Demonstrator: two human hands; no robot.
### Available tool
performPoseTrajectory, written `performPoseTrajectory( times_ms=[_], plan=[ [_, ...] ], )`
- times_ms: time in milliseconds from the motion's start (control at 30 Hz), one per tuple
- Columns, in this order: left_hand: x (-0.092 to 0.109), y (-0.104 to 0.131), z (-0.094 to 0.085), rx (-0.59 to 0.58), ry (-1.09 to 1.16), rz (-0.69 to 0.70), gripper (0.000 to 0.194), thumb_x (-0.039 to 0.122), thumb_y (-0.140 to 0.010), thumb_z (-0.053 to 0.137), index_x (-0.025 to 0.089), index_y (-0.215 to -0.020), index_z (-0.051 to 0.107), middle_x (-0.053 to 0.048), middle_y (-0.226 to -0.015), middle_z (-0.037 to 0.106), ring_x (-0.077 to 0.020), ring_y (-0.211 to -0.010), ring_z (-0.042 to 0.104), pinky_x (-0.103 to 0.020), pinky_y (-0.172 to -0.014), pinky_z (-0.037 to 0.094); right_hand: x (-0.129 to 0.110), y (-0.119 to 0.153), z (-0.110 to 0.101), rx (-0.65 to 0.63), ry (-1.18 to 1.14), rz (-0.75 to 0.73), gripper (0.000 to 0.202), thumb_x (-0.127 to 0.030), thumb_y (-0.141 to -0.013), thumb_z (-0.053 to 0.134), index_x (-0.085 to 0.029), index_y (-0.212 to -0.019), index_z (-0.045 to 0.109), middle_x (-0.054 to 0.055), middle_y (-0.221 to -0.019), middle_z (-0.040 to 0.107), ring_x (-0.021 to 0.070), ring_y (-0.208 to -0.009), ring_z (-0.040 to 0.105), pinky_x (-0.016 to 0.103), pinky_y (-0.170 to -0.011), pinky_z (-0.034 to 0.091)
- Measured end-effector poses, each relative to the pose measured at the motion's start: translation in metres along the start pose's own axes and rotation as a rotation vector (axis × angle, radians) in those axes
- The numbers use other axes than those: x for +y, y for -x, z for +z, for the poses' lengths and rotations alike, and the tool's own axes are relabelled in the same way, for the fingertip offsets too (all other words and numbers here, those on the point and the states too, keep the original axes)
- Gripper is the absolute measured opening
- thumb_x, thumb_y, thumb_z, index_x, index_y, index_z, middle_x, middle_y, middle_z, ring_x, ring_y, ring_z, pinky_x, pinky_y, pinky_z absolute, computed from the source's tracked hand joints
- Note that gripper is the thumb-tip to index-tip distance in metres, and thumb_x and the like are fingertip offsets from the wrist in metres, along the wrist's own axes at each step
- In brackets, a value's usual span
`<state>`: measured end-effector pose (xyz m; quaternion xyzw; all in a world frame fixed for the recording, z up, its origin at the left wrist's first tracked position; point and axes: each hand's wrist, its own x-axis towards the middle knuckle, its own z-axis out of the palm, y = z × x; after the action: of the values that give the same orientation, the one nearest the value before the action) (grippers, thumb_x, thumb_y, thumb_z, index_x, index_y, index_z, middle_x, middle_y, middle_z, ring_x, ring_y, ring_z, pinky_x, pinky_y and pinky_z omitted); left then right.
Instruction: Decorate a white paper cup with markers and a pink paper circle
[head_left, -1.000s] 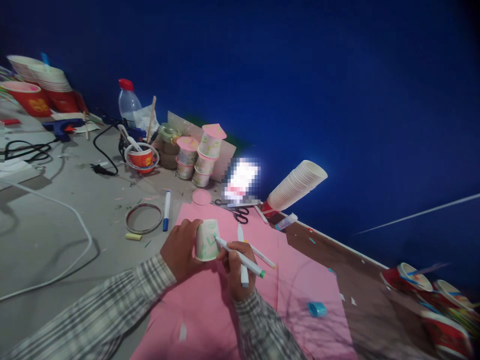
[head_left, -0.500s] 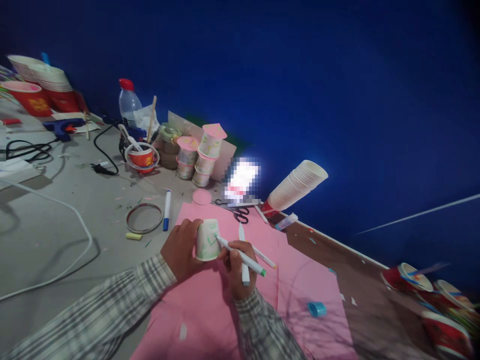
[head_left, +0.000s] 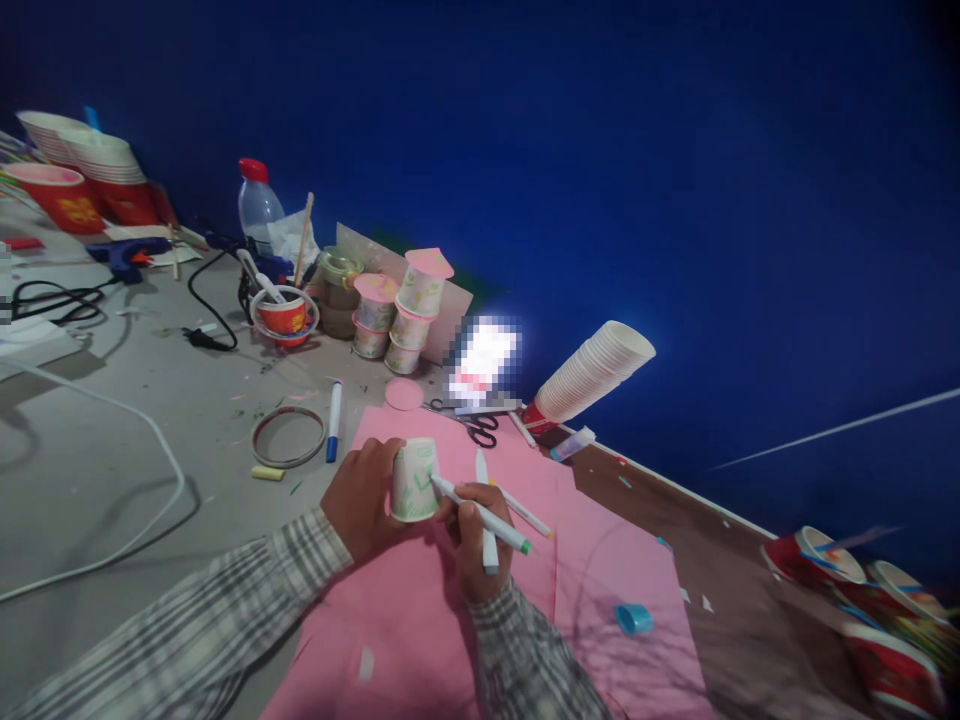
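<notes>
My left hand (head_left: 366,500) is wrapped round the left side of a white paper cup (head_left: 417,485), which stands upside down over the pink paper (head_left: 405,610). Green strokes mark the cup's side. Between the fingers of my right hand (head_left: 476,540) is a green marker (head_left: 487,518), its tip against the cup and its green end toward me. A second white marker (head_left: 482,468) also passes by the right hand; whether the fingers hold it cannot be told. Just right of that hand, a yellow-ended marker (head_left: 529,513) lies on the paper.
Scissors (head_left: 480,428) and a pink paper disc (head_left: 404,393) lie beyond the cup. Decorated cup towers (head_left: 405,320) stand behind, near a leaning stack of paper cups (head_left: 592,372). At left are a tape ring (head_left: 289,437), a blue-capped marker (head_left: 334,420) and a white cable (head_left: 161,440).
A few more green strokes show on the cup. The marker tip has shifted very slightly; both hands stay in nearly the same place.
</notes>
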<state>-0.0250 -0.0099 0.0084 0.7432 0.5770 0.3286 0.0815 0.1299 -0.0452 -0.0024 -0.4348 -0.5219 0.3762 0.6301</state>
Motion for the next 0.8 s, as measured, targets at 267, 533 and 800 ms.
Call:
performPoseTrajectory(
  times_ms=[267, 533, 800],
  plan=[
    [-0.0009, 0.002, 0.0004, -0.002, -0.006, 0.013, 0.07, 0.054, -0.048, 0.067, 0.02, -0.105, 0.044, -0.001, -0.077, 0.053, -0.0237, -0.071, 0.053, -0.038, -0.063, 0.046, 0.0004, 0.0005, 0.0, -0.014, -0.022, 0.006, 0.01, -0.028, -0.079, 0.054, -0.02, -0.085, 0.058, -0.002, -0.056, 0.064, 0.012, -0.037, 0.05, 0.021, -0.037, 0.041],
    [-0.0011, 0.0008, 0.0008, 0.001, -0.014, 0.013, 0.07, 0.055, -0.048, 0.066, 0.021, -0.105, 0.044, -0.001, -0.078, 0.053, -0.0239, -0.072, 0.054, -0.038, -0.064, 0.047, -0.0031, -0.0001, 0.0008, -0.017, -0.014, -0.002, 0.009, -0.026, -0.08, 0.053, -0.021, -0.085, 0.058, -0.002, -0.056, 0.065, 0.0118, -0.038, 0.049, 0.021, -0.037, 0.039],
    [-0.0017, 0.0013, 0.0021, -0.022, -0.002, 0.005, 0.074, 0.056, -0.044, 0.069, 0.022, -0.104, 0.043, 0.0, -0.078, 0.053, -0.0236, -0.071, 0.053, -0.038, -0.062, 0.046, -0.006, -0.002, -0.0002, -0.018, 0.02, -0.036, 0.01, -0.026, -0.08, 0.052, -0.022, -0.087, 0.058, -0.001, -0.059, 0.066, 0.0124, -0.039, 0.05, 0.022, -0.037, 0.04]
  ],
)
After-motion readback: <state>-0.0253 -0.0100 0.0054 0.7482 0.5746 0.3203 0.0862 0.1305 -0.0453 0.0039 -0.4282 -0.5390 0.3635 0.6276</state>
